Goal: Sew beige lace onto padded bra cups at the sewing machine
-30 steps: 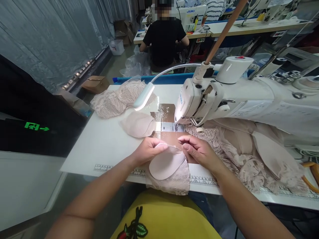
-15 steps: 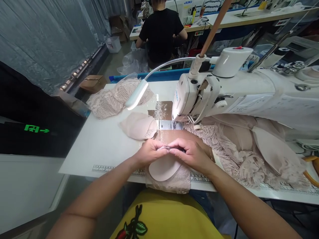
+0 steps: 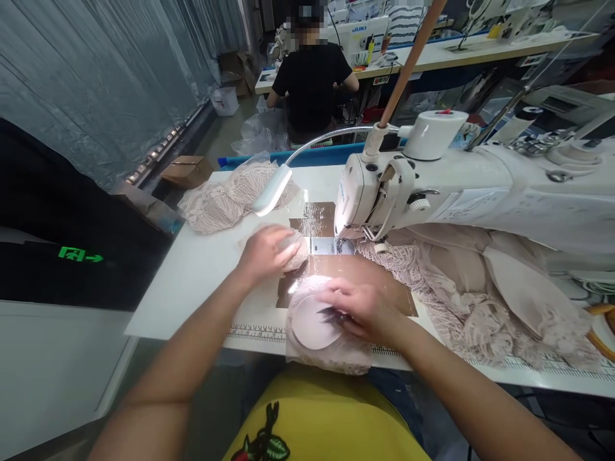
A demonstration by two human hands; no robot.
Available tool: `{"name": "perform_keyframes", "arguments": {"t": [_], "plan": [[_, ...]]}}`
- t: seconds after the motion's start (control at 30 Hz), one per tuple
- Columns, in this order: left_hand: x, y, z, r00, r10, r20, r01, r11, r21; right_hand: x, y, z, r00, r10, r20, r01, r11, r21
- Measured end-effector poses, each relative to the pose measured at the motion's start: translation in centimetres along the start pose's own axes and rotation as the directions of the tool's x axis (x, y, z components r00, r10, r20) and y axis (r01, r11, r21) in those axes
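My left hand (image 3: 266, 253) reaches out to the left of the needle and closes over a beige padded cup (image 3: 295, 251) lying on the table. Nearer to me, my right hand (image 3: 360, 307) rests on a round beige cup with a lace piece (image 3: 310, 326) at the table's front edge. Its fingers are curled and slightly blurred, and a small dark thing (image 3: 331, 314) pokes out from under them. The sewing machine's needle area (image 3: 343, 243) lies just beyond both hands, over a shiny brown plate (image 3: 355, 269).
A white sewing machine (image 3: 456, 186) spans the right side, with a gooseneck lamp (image 3: 271, 189) lit over the table. Lace piles lie at the back left (image 3: 221, 198) and on the right (image 3: 504, 301). A person in a black shirt (image 3: 314, 70) sits at a far table.
My hands were pinching the cup's edge together. My left hand has since let go and moved forward-left onto the other cup. My right hand has shifted down onto the near cup.
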State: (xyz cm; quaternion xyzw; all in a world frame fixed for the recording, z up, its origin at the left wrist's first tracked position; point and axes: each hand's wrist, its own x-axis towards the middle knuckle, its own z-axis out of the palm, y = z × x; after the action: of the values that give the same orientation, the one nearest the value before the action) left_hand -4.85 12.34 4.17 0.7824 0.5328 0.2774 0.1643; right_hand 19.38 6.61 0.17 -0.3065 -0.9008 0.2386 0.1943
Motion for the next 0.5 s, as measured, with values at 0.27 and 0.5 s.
{"name": "perform_keyframes", "arguments": {"t": [0.27,0.5], "plan": [[2.3,-3.4,1.8,0.909,-0.227,0.35,0.287,0.949,-0.129,-1.4,-0.1,-3.5,0.921,0.312,0.234,-0.24,0.926,-0.293],[0.2,-2.5,1.7,0.915,-0.088,0.395,0.291,0.821,-0.492,-0.9,0.1,-4.9,0.886,0.464,0.025,-0.462,0.876,0.135]]}}
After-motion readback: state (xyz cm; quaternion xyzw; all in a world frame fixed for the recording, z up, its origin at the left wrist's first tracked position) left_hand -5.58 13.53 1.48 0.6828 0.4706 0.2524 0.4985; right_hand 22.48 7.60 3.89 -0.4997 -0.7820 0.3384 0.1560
